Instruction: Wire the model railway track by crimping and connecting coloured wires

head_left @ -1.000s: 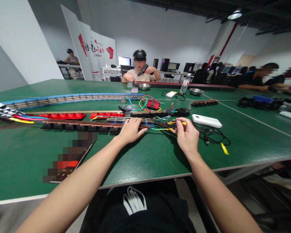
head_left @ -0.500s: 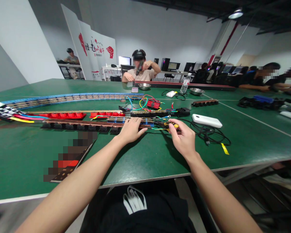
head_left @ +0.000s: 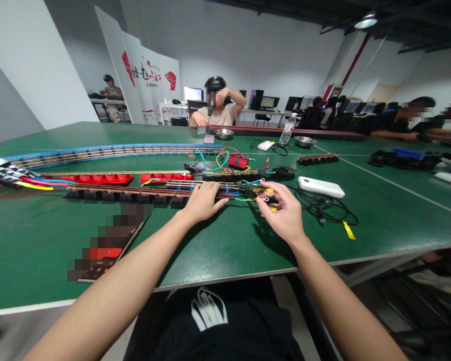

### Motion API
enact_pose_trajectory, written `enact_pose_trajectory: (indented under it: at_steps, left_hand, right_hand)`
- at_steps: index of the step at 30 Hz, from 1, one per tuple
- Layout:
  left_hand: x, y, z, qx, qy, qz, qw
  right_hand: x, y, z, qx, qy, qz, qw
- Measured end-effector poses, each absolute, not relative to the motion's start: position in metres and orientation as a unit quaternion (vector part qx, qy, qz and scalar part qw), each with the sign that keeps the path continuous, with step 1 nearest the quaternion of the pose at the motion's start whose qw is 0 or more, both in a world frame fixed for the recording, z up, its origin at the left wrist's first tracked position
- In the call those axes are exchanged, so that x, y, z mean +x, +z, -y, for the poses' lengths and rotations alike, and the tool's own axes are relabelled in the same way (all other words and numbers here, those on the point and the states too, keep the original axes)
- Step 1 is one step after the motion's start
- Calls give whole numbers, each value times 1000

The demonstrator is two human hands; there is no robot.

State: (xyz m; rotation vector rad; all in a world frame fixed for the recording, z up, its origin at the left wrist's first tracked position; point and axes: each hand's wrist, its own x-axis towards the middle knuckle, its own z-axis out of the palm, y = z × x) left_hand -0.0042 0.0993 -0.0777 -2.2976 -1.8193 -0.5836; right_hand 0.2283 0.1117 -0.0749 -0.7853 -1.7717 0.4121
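Observation:
My left hand (head_left: 203,201) lies over a rail section with blue supports (head_left: 231,191), its fingers bent over the far side and the thumb along the near side. At the right end of this piece, my right hand (head_left: 283,210) holds pliers with yellow and black handles (head_left: 269,190). The handles are spread apart between thumb and fingers, and the jaws point left among thin wires. A green-yellow wire with a ring terminal (head_left: 246,199) runs from the rail end to the pliers. Whether the jaws touch a wire is too small to tell.
Left of my hands stretches a brown-black rail (head_left: 124,194). Behind it are red rail pieces (head_left: 101,179), a curved blue track (head_left: 97,153) and coloured wires (head_left: 225,158). Rightward lie a white power bank (head_left: 320,187) and a coiled black cable (head_left: 323,208). A person (head_left: 220,110) sits opposite.
The pliers' handles have spread apart in my right hand, whose fingers have loosened. My left hand has stayed on the rail section. The person opposite has shifted the raised arm.

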Motion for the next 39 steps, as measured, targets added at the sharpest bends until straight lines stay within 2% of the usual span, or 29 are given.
enact_pose_trajectory:
  at_steps: [7, 20, 28, 33, 39]
  left_hand:
    - [-4, -78, -99, -767, -198, 606, 78]
    - [-5, -80, -100, -766, -198, 606, 78]
    - [-5, -79, -100, -766, -201, 607, 72]
    - [-5, -79, -99, -766, -201, 606, 73]
    - [-5, -78, -98, -765, -197, 609, 75]
  right_hand:
    - [227, -76, -115, -289, 216, 759, 542]
    - [228, -77, -113, -266, 38, 824, 498]
    - [229, -77, -111, -229, -22, 894, 384]
    - [229, -78, -108, -248, -70, 900, 351]
    - [228, -87, -110, -273, -51, 913, 300]
